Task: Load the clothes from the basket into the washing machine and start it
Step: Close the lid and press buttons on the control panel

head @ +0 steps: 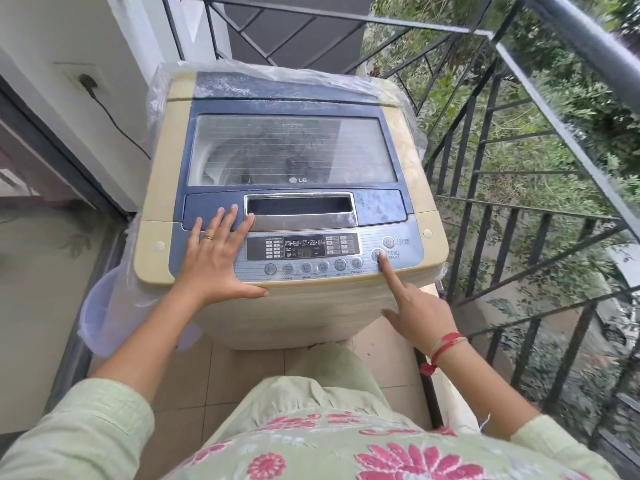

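A cream and blue top-loading washing machine (408, 161) stands in front of me with its glass lid (291, 150) down. Dark clothes show dimly through the glass. The control panel (304, 251) runs along the front edge and its display is lit. My left hand (214, 258) lies flat on the machine's front left, fingers spread, holding nothing. My right hand (412, 303) points with the index finger; its tip touches the round start/pause button (376, 253) at the panel's right. The other fingers are curled. A pale plastic basket (97, 306) stands low beside the machine's left side.
A black metal railing (519, 209) fences the balcony on the right and behind the machine. A wall socket with a black plug and cable (86, 84) is on the white wall at left. Clear plastic sheeting (166, 84) drapes the machine's back. Tiled floor lies below.
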Action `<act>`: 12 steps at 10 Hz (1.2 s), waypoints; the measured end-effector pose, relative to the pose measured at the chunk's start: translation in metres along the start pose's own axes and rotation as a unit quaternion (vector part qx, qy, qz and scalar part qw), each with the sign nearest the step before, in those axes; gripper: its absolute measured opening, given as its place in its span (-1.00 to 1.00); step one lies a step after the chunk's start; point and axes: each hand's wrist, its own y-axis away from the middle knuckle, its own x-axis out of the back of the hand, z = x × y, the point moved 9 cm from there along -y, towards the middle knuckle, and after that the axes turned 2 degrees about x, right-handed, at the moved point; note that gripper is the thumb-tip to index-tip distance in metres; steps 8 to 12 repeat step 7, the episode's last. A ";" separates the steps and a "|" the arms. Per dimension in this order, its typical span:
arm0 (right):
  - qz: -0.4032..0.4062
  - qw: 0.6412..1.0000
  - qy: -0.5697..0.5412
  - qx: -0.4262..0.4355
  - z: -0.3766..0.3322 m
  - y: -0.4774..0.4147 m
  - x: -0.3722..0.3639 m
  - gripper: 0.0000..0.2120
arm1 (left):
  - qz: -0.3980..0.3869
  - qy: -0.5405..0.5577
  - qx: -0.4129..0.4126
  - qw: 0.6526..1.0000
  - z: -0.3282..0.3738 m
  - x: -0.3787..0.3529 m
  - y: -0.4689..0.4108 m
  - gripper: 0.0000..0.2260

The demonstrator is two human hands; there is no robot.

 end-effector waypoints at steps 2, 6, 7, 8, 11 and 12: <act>0.102 0.981 -0.168 0.010 -0.002 0.021 -0.006 -0.09 | -0.002 -0.002 0.000 1.000 0.000 -0.001 0.000 0.13; 0.225 0.932 -0.226 0.174 -0.053 0.030 0.026 -0.81 | 0.001 0.016 0.009 1.000 0.001 0.002 0.007 0.10; 0.247 0.919 -0.246 0.185 -0.062 0.028 0.041 -0.82 | 0.000 0.030 0.010 1.000 0.002 0.002 0.011 0.11; 0.247 0.919 -0.246 0.185 -0.062 0.028 0.041 -0.82 | 0.000 0.030 0.010 1.000 0.002 0.002 0.011 0.11; 0.247 0.919 -0.246 0.185 -0.062 0.028 0.041 -0.82 | 0.000 0.030 0.010 1.000 0.002 0.002 0.011 0.11; 0.247 0.919 -0.246 0.185 -0.062 0.028 0.041 -0.82 | 0.000 0.030 0.010 1.000 0.002 0.002 0.011 0.11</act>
